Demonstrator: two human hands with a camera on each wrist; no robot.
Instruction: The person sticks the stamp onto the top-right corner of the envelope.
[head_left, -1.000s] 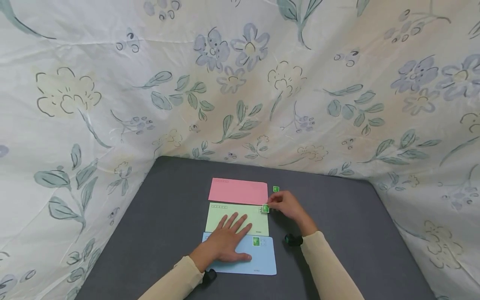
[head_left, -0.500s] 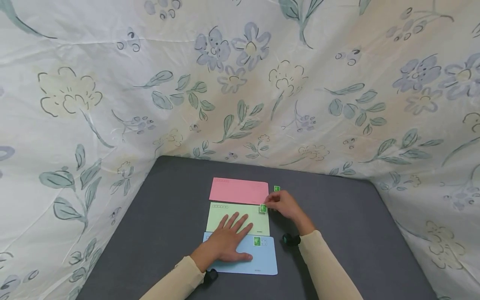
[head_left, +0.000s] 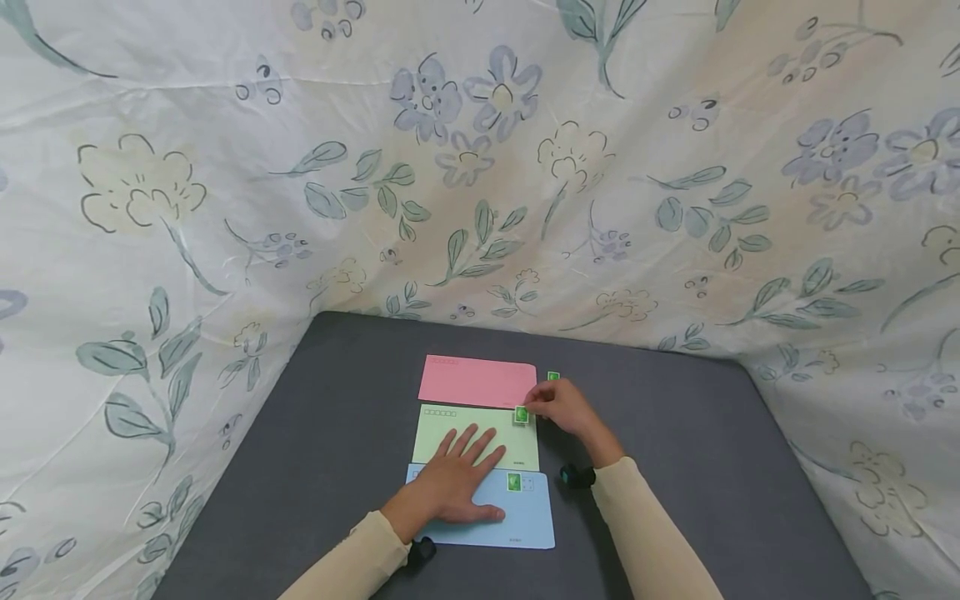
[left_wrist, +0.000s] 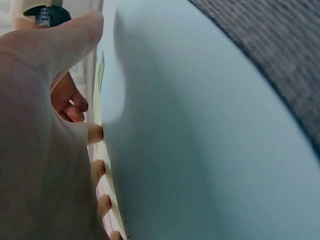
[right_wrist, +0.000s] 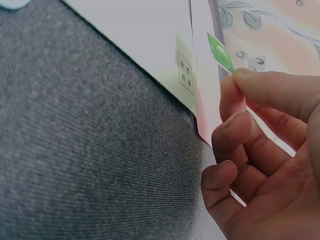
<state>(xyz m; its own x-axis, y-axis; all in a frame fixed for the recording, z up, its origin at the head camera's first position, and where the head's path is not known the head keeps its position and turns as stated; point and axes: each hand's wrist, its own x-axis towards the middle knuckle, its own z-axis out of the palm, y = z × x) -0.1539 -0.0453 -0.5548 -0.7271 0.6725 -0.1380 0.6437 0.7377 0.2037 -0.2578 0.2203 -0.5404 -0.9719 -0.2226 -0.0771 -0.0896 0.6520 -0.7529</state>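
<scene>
My left hand (head_left: 453, 487) lies flat with fingers spread across the blue envelope (head_left: 521, 521) and the lower part of the light green envelope (head_left: 521, 450). Thumb and index finger of my right hand (head_left: 567, 408) pinch a small green stamp (head_left: 521, 415) by its edge at the green envelope's upper right corner. In the right wrist view the stamp (right_wrist: 220, 51) stands tilted, apparently above the paper, near a printed box (right_wrist: 185, 72) on that envelope. A second green stamp (head_left: 513, 482) sits on the blue envelope's upper right area, beside its printed box.
A pink envelope (head_left: 476, 381) lies beyond the green one. Another green stamp (head_left: 553, 376) rests on the dark grey table (head_left: 360, 400), partly behind my right hand. Floral cloth (head_left: 480, 167) hangs behind and at both sides of the table.
My right hand has moved slightly left, carrying the pinched stamp from the green envelope's right edge inward over its corner. The left hand stays in place.
</scene>
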